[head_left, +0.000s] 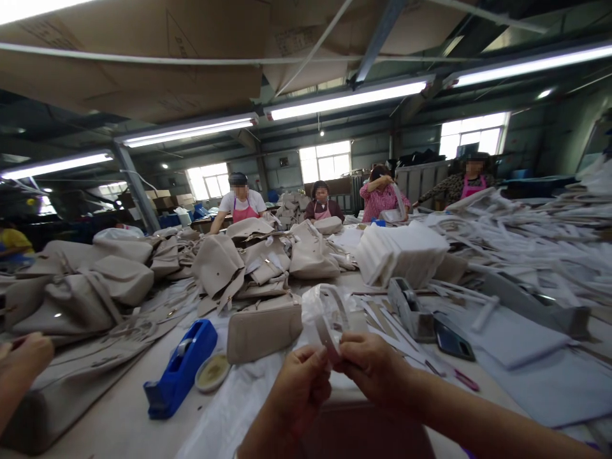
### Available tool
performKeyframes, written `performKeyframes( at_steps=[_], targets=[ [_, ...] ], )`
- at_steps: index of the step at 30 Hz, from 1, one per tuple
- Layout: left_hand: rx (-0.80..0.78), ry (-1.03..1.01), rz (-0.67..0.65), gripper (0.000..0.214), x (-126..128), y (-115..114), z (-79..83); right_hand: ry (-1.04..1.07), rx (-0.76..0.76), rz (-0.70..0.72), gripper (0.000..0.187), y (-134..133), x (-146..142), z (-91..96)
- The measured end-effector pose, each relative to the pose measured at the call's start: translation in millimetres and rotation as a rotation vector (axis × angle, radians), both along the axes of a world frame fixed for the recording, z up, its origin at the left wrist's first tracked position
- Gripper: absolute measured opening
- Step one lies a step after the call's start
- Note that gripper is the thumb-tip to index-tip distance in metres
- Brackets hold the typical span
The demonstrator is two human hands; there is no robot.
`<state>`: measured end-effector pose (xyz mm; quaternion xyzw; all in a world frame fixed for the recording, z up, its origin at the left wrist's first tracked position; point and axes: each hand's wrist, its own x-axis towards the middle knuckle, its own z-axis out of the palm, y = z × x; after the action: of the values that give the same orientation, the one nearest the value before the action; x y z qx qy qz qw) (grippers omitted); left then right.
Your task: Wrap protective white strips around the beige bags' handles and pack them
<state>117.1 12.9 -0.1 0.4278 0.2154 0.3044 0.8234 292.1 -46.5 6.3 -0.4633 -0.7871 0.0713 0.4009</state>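
In the head view a loop of taupe bag handle [324,326] stands upright between my hands, partly wrapped in clear plastic film [312,307]. My left hand [301,386] pinches the handle's lower end with thumb and fingertips. From the right, my right hand [375,366] is closed on the same handle, its fingertips close to the left thumb. Below the hands lies a taupe bag body [363,427] with a pale upper edge. Just beyond them a flat taupe bag [262,331] rests on the table.
A blue tape dispenser [182,370] and a small round dish [213,371] lie to the left, a grey tape dispenser [411,309] and a phone [453,338] to the right. Bags [217,264] and white foam sheets [401,248] are piled ahead. A co-worker's hand [31,354] shows at far left.
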Motion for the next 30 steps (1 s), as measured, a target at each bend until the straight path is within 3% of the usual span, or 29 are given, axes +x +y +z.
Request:
performKeyframes(
  at_steps=[4,6,8,11,13,15,17,19,22,24,26,28,30],
  targets=[
    [-0.006,0.027,0.162,0.043,17,-5,-4.9,-0.362,0.191,-0.045,0.024,1,2,-6.9],
    [0.105,0.090,0.230,0.040,20,-8,-6.9,-0.350,0.158,-0.050,0.023,-1,3,-5.2],
    [0.315,0.172,0.310,0.034,19,-11,-6.9,-0.134,-0.004,-0.027,0.020,-3,6,-0.1],
    [0.733,0.266,0.422,0.026,15,-17,-5.2,0.439,-0.474,0.073,0.034,-3,8,8.3],
    [0.922,0.289,0.445,0.023,12,-21,-5.1,0.810,-0.745,0.125,0.041,-1,6,11.0],
    [1.004,0.296,0.438,0.020,10,-24,-6.1,1.059,-0.846,0.127,0.042,0,2,11.8],
    [1.022,0.287,0.408,0.020,6,-23,-7.5,1.120,-0.827,0.085,0.039,-1,-3,12.5],
    [0.915,0.275,0.299,0.025,2,-18,-8.7,0.997,-0.743,0.045,0.033,-3,-5,13.3],
    [0.569,0.259,0.154,0.043,2,-10,-9.7,0.582,-0.480,-0.018,0.027,-6,-6,10.3],
    [0.486,0.292,0.187,0.047,8,-9,-9.4,0.272,-0.291,-0.114,0.025,-6,-7,3.2],
    [0.536,0.348,0.288,0.044,16,-11,-8.5,0.016,-0.150,-0.244,0.022,-5,-9,-5.7],
    [0.534,0.350,0.372,0.039,22,-15,-7.0,-0.144,-0.069,-0.331,0.021,-4,-9,-11.5],
    [0.473,0.290,0.384,0.032,24,-17,-5.0,-0.175,-0.055,-0.290,0.021,-5,-6,-10.3]
  ],
)
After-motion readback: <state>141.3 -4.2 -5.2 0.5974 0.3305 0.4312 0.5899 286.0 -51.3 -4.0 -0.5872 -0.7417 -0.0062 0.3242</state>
